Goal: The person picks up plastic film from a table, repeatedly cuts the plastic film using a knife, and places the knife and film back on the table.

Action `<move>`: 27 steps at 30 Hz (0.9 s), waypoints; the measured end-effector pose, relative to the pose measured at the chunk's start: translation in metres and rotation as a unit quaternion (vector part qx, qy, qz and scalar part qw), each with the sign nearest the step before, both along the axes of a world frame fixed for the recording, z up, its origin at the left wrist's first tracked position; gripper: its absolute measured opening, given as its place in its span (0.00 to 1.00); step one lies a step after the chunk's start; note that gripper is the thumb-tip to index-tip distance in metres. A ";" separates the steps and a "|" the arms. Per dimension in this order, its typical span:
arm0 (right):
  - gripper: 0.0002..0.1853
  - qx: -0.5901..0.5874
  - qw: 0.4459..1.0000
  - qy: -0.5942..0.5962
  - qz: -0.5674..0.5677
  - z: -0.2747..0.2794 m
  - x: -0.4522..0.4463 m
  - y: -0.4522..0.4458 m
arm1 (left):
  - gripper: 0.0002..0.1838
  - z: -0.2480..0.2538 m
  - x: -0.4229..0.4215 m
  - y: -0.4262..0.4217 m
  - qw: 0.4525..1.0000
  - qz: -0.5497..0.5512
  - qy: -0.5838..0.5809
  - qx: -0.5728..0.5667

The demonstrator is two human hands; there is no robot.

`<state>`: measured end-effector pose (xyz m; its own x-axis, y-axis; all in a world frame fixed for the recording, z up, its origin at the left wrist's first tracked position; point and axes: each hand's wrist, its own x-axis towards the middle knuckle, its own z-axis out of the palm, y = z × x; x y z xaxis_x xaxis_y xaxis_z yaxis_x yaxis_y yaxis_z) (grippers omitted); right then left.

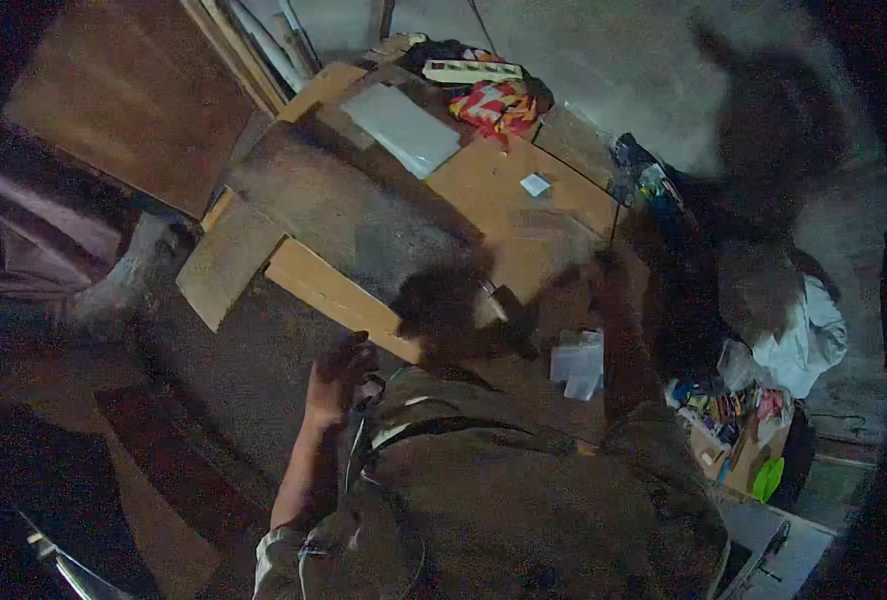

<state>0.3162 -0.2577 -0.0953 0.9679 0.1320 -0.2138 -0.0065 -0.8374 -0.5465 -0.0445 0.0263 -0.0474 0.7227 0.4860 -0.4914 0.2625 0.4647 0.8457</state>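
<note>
My left hand (pixel 341 378) is beside the front edge of the cardboard-covered table (pixel 348 305), close to my clothing. Its fingers are slightly bent and apart, and I see nothing held in them. On the right, my right hand (pixel 611 285) reaches over the cardboard in deep shadow; its fingers cannot be made out. Just left of that forearm lie some clear plastic bags (pixel 577 366). Between the hands, a small object with a pale, shiny part (pixel 491 300) sits in the shadow, its kind unclear.
Farther back lie a white sheet (pixel 400 125), a small pale square (pixel 535 184), a red and yellow cloth (pixel 498 106) and a power strip (pixel 471 71). To the right, a box (pixel 708 447) with colourful packets stands near a white bag-like item (pixel 808 335). A large brown board (pixel 133 95) leans left.
</note>
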 end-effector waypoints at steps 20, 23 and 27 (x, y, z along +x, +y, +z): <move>0.24 -0.046 0.957 -0.183 0.220 -0.065 0.056 0.092 | 0.25 0.011 -0.002 -0.008 0.992 -0.028 0.069 0.102; 0.24 -0.074 0.948 -0.176 0.254 -0.071 0.062 0.092 | 0.26 0.008 -0.005 -0.010 0.994 -0.003 0.008 0.107; 0.22 -0.103 0.961 -0.102 0.234 -0.046 0.055 0.103 | 0.24 0.011 -0.003 -0.012 0.995 -0.003 0.024 0.093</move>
